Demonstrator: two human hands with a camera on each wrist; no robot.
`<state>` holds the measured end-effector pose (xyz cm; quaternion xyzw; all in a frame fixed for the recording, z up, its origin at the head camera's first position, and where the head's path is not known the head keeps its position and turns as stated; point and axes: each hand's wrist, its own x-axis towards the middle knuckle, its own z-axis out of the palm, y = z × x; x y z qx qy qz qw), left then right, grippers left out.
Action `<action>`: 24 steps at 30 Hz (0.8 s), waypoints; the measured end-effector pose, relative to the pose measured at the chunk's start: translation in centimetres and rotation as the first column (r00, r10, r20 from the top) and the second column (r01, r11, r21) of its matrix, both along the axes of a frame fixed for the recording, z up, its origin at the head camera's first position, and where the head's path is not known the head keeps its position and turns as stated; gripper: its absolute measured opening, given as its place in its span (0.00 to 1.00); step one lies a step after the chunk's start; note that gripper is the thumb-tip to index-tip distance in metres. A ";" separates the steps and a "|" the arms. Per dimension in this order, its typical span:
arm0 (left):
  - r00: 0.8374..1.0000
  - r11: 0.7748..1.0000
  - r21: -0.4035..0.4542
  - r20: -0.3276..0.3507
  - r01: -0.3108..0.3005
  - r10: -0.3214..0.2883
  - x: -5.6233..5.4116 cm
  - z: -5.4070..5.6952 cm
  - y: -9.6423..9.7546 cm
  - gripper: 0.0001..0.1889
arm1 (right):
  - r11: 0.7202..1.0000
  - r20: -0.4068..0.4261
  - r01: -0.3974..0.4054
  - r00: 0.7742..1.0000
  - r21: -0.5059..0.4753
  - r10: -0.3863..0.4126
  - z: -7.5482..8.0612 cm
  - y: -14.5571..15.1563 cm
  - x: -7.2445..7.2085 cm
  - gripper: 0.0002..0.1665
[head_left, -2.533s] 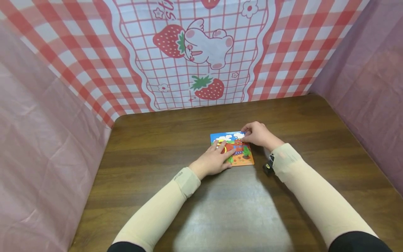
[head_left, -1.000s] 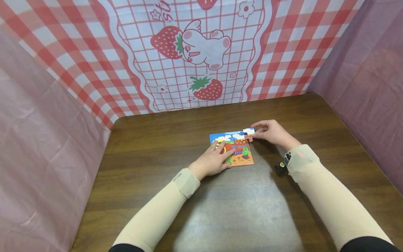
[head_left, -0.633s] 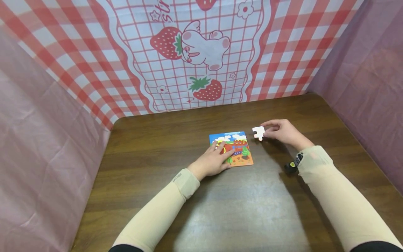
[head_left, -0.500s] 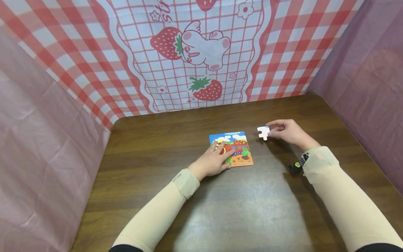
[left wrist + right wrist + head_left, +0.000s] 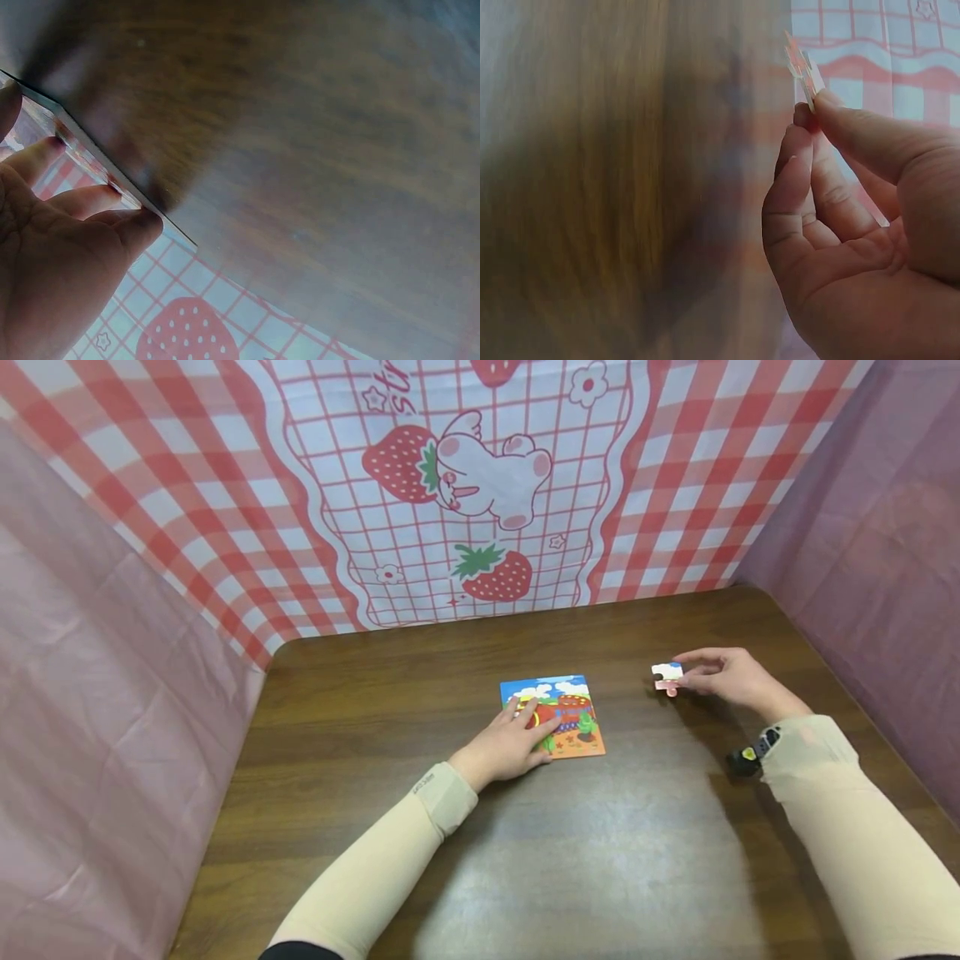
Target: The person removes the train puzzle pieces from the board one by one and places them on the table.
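In the head view a colourful jigsaw puzzle [image 5: 577, 737] with a red train, clouds and a cactus lies flat on the wooden table. My left hand [image 5: 504, 743] rests on its left half with fingers spread, covering part of the picture. Seen from the left wrist, the puzzle's edge [image 5: 112, 169] runs along the fingertips. Well to the right, my right hand [image 5: 738, 677] pinches one puzzle piece [image 5: 667, 677] between thumb and fingers. That piece is white and blue above, pinkish red below, with a rounded tab. The right wrist view has it nearly edge-on at the fingertips.
The brown table [image 5: 375, 693] has a rounded back edge. A red-and-white checked cloth [image 5: 480, 485] with strawberries hangs behind it. Pink cloth [image 5: 97, 693] hangs on both sides. A small black device [image 5: 744, 760] sits under the right wrist.
My right hand took the piece at the puzzle's top right corner and carried it away to the right, tilting it on the way. My left hand has stayed on the puzzle.
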<state>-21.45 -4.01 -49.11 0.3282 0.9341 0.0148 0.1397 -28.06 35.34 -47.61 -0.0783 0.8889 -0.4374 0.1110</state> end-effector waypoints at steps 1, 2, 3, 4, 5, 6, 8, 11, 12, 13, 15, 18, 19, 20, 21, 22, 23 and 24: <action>1.000 1.000 0.000 0.001 0.001 -0.001 0.0 0.0 0.0 0.35 | 1.000 0.003 0.002 1.000 0.004 -0.002 0.0 0.3 0.1 0.29; 1.000 1.000 0.002 -0.001 -0.001 0.001 0.0 0.0 0.0 0.35 | 1.000 0.006 0.007 1.000 0.004 -0.007 0.0 0.6 0.1 0.29; 1.000 1.000 0.002 -0.002 -0.001 0.001 0.0 0.0 0.1 0.35 | 1.000 0.008 0.012 1.000 0.008 -0.012 0.0 0.9 0.1 0.29; 1.000 1.000 0.003 -0.002 -0.001 0.001 0.0 0.1 0.1 0.35 | 1.000 0.011 0.017 1.000 0.014 -0.017 0.0 1.2 0.1 0.29; 1.000 1.000 0.005 -0.004 -0.004 0.004 0.0 0.1 0.1 0.35 | 1.000 0.015 0.021 1.000 0.018 -0.021 -0.1 1.4 0.1 0.30; 1.000 1.000 0.004 -0.006 -0.005 0.005 0.0 0.0 0.1 0.35 | 0.999 0.017 0.023 1.000 0.025 -0.024 -0.2 1.7 0.1 0.30; 1.000 1.000 0.005 -0.006 -0.006 0.006 0.0 0.0 0.0 0.35 | 0.999 0.017 0.024 1.000 0.038 -0.025 -0.4 2.1 0.0 0.30; 1.000 1.000 0.006 -0.006 -0.003 0.004 0.0 -0.1 0.0 0.35 | 0.998 0.018 0.015 1.000 0.061 -0.016 -0.8 2.7 -0.1 0.29; 1.000 1.000 0.006 -0.005 -0.002 0.002 0.0 -0.2 0.0 0.35 | 0.998 0.017 0.012 1.000 0.068 -0.013 -0.9 2.9 -0.2 0.29; 1.000 1.000 0.008 -0.006 -0.002 0.002 -0.1 -0.2 0.0 0.35 | 0.997 0.018 0.009 1.000 0.071 -0.011 -1.0 3.0 -0.2 0.29; 1.000 1.000 0.009 -0.007 -0.003 0.003 -0.1 -0.3 0.0 0.35 | 0.997 0.012 0.011 1.000 0.078 -0.012 -1.1 3.1 -0.2 0.28; 1.000 1.000 0.006 -0.004 -0.003 0.003 -0.1 -0.3 0.0 0.35 | 0.997 0.003 0.012 1.000 0.081 -0.012 -1.2 3.1 -0.2 0.28; 1.000 1.000 0.005 -0.003 -0.004 0.004 -0.1 -0.3 0.0 0.35 | 0.997 -0.002 0.010 1.000 0.083 -0.010 -1.1 3.1 -0.2 0.28; 1.000 1.000 0.003 -0.001 -0.004 0.004 -0.1 -0.3 0.0 0.35 | 0.996 -0.009 0.009 1.000 0.088 -0.008 -1.1 3.1 -0.2 0.27; 1.000 1.000 0.003 -0.001 -0.004 0.004 -0.1 -0.3 0.0 0.35 | 0.995 -0.015 0.006 1.000 0.098 -0.005 -1.1 3.1 -0.2 0.27; 1.000 1.000 0.003 0.000 -0.004 0.004 -0.1 -0.2 0.0 0.35 | 0.994 -0.023 0.002 1.000 0.111 0.001 -1.1 3.1 -0.2 0.27; 1.000 1.000 0.005 0.000 -0.005 0.005 -0.1 -0.3 0.0 0.35 | 0.992 -0.032 0.000 0.999 0.125 0.005 -1.1 3.0 -0.2 0.27; 1.000 1.000 0.006 -0.001 -0.005 0.005 0.0 -0.2 0.0 0.35 | 0.989 -0.045 -0.004 0.999 0.148 0.011 -1.1 3.0 -0.3 0.27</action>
